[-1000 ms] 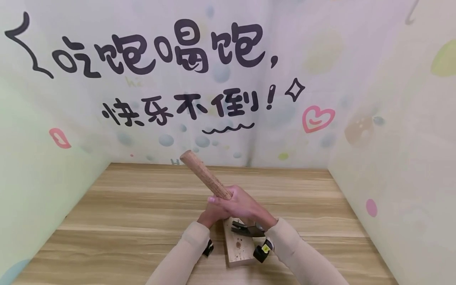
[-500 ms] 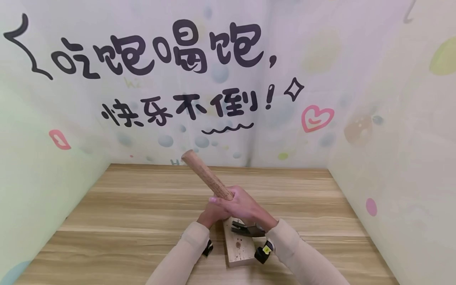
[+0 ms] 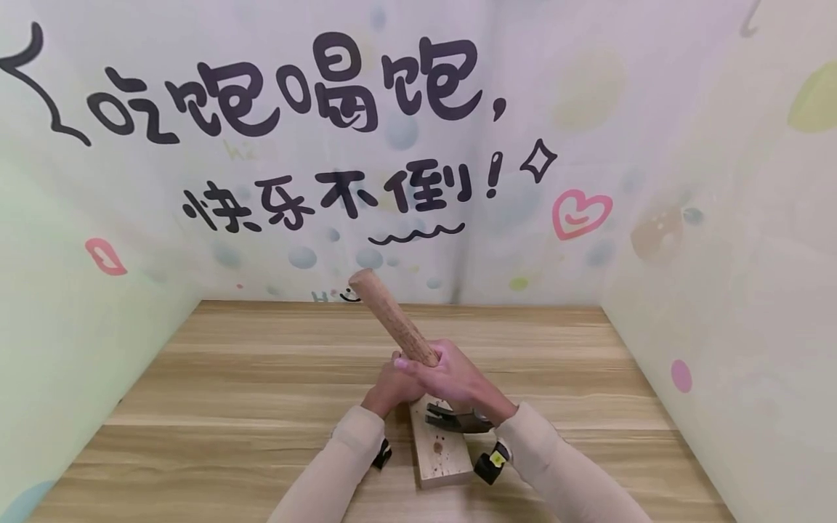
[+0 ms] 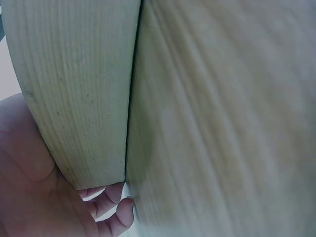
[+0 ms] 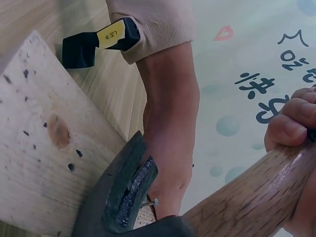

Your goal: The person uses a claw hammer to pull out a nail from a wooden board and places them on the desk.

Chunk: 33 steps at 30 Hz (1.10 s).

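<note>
My right hand (image 3: 454, 374) grips the wooden handle of a claw hammer (image 3: 395, 319), whose butt end points up to the far left. The dark hammer head (image 3: 461, 420) is low over a pale wooden block (image 3: 445, 465), its forked claw facing left. In the right wrist view, a nail (image 5: 154, 201) stands out of the block beside the claw. My left hand (image 3: 392, 385) holds the block's far end; in the left wrist view, fingers (image 4: 111, 200) curl around that end. Small dark holes and a knot mark the block's top.
The block lies on a wood-grain table (image 3: 229, 407). A printed white wall (image 3: 327, 218) with black lettering stands behind it, and plain side walls rise left and right. Dark wrist cameras (image 3: 490, 465) sit close beside the block.
My right hand has shifted a little to the right, and the hammer's handle end has swung right and slightly up. My left hand and the block stay in place.
</note>
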Motion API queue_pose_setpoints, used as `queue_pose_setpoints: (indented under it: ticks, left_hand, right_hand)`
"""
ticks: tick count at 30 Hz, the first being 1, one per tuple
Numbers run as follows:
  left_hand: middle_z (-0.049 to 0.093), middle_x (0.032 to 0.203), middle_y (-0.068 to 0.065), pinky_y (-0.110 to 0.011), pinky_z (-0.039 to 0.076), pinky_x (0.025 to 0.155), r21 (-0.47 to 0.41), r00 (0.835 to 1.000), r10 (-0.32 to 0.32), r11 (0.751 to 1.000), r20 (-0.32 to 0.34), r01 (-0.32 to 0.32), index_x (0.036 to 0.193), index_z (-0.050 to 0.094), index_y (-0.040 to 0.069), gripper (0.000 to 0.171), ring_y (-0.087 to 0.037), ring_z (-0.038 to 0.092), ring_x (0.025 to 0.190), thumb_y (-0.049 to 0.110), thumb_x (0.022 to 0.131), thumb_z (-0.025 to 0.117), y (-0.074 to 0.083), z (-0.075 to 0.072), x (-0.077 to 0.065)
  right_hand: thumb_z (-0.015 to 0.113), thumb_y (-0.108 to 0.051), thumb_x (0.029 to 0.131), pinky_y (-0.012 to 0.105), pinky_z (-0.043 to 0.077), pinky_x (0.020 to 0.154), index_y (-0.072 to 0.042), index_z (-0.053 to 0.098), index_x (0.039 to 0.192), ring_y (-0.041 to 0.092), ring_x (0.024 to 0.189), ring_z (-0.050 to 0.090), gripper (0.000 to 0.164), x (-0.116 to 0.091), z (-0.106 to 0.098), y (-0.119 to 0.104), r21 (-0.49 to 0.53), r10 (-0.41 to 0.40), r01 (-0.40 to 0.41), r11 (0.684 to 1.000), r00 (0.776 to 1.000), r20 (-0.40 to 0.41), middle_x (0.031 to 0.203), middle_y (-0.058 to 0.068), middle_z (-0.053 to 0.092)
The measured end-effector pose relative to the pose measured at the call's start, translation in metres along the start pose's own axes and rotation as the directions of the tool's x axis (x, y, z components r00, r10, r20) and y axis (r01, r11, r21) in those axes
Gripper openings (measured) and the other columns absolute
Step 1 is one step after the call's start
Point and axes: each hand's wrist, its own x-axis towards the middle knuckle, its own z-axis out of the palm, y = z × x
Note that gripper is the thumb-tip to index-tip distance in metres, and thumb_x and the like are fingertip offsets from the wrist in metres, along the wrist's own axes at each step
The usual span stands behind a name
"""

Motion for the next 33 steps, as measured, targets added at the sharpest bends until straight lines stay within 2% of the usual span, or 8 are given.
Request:
queue_pose_setpoints:
  ticks: [4, 6, 9, 12, 17, 21, 26, 33]
  left_hand:
    - [0.06, 0.119, -0.021, -0.056, 0.046, 0.091, 0.056, 1.0, -0.022, 0.998, 0.022, 0.02, 0.12, 0.065, 0.005, 0.034, -0.039, 0.055, 0.109, 0.026, 0.095, 0.055, 0.001, 0.0, 0.002]
    - [0.06, 0.112, -0.019, -0.053, 0.048, 0.083, 0.091, 0.998, -0.036, 0.995, 0.042, 0.032, 0.119, 0.066, 0.007, 0.032, -0.037, 0.054, 0.101, 0.026, 0.096, 0.054, 0.001, 0.0, 0.003]
    - [0.06, 0.11, -0.016, -0.051, 0.047, 0.08, 0.11, 0.995, -0.062, 0.993, 0.076, 0.053, 0.123, 0.065, 0.01, 0.033, -0.034, 0.052, 0.099, 0.027, 0.098, 0.051, 0.002, 0.001, 0.006]
    - [0.06, 0.113, -0.016, -0.052, 0.049, 0.08, 0.116, 0.992, -0.086, 0.99, 0.09, 0.076, 0.129, 0.062, 0.011, 0.036, -0.035, 0.052, 0.101, 0.026, 0.099, 0.049, 0.001, 0.003, 0.007]
    - [0.059, 0.113, -0.019, -0.053, 0.05, 0.079, 0.122, 0.991, -0.111, 0.987, 0.077, 0.101, 0.132, 0.058, 0.01, 0.037, -0.037, 0.054, 0.102, 0.025, 0.099, 0.048, 0.001, 0.006, 0.009]
    - [0.058, 0.115, -0.02, -0.053, 0.05, 0.08, 0.11, 0.99, -0.118, 0.988, 0.074, 0.11, 0.133, 0.057, 0.01, 0.04, -0.037, 0.053, 0.103, 0.03, 0.102, 0.043, 0.002, 0.006, 0.009]
    - [0.057, 0.12, -0.022, -0.054, 0.049, 0.083, 0.091, 0.989, -0.119, 0.99, 0.083, 0.112, 0.136, 0.055, 0.009, 0.046, -0.038, 0.052, 0.106, 0.038, 0.105, 0.037, 0.003, 0.005, 0.008]
    - [0.057, 0.115, -0.022, -0.053, 0.048, 0.083, 0.095, 0.991, -0.119, 0.989, 0.061, 0.113, 0.127, 0.059, 0.006, 0.048, -0.038, 0.053, 0.104, 0.042, 0.106, 0.034, 0.003, 0.005, 0.006]
  right_hand:
    - [0.063, -0.034, 0.097, 0.022, 0.034, 0.04, 0.005, 0.067, 0.098, 0.007, 0.044, 0.041, 0.039, -0.003, -0.003, 0.001, 0.038, 0.012, -0.012, 0.999, 1.0, -0.021, 0.053, -0.004, 0.045]
    - [0.062, -0.034, 0.097, 0.022, 0.034, 0.041, 0.01, 0.064, 0.094, 0.007, 0.045, 0.041, 0.043, -0.004, -0.004, 0.002, 0.047, 0.019, -0.017, 0.999, 1.0, -0.025, 0.054, -0.003, 0.045]
    - [0.062, -0.034, 0.097, 0.022, 0.034, 0.041, 0.012, 0.06, 0.091, 0.007, 0.045, 0.041, 0.046, -0.005, -0.005, 0.003, 0.058, 0.029, -0.027, 0.998, 0.999, -0.031, 0.054, -0.003, 0.045]
    - [0.062, -0.033, 0.097, 0.021, 0.034, 0.04, 0.01, 0.062, 0.094, 0.007, 0.044, 0.041, 0.044, -0.007, -0.007, 0.003, 0.068, 0.026, -0.024, 0.997, 0.999, -0.034, 0.053, -0.003, 0.044]
    - [0.062, -0.028, 0.098, 0.021, 0.032, 0.039, 0.006, 0.067, 0.097, 0.006, 0.043, 0.039, 0.034, -0.01, -0.01, 0.003, 0.116, 0.004, 0.002, 0.993, 0.999, -0.05, 0.052, -0.003, 0.044]
    - [0.061, -0.022, 0.097, 0.021, 0.032, 0.039, 0.01, 0.064, 0.089, 0.005, 0.042, 0.04, 0.033, -0.01, -0.01, 0.003, 0.162, -0.016, 0.026, 0.986, 0.998, -0.063, 0.051, -0.004, 0.044]
    - [0.06, -0.016, 0.097, 0.02, 0.031, 0.038, 0.01, 0.055, 0.075, 0.004, 0.04, 0.039, 0.035, -0.011, -0.011, 0.006, 0.166, -0.057, 0.07, 0.984, 0.995, -0.08, 0.048, -0.005, 0.043]
    - [0.06, -0.012, 0.096, 0.022, 0.033, 0.037, 0.012, 0.052, 0.072, 0.004, 0.041, 0.041, 0.035, -0.016, -0.014, 0.005, 0.212, -0.114, 0.133, 0.968, 0.989, -0.099, 0.049, -0.003, 0.044]
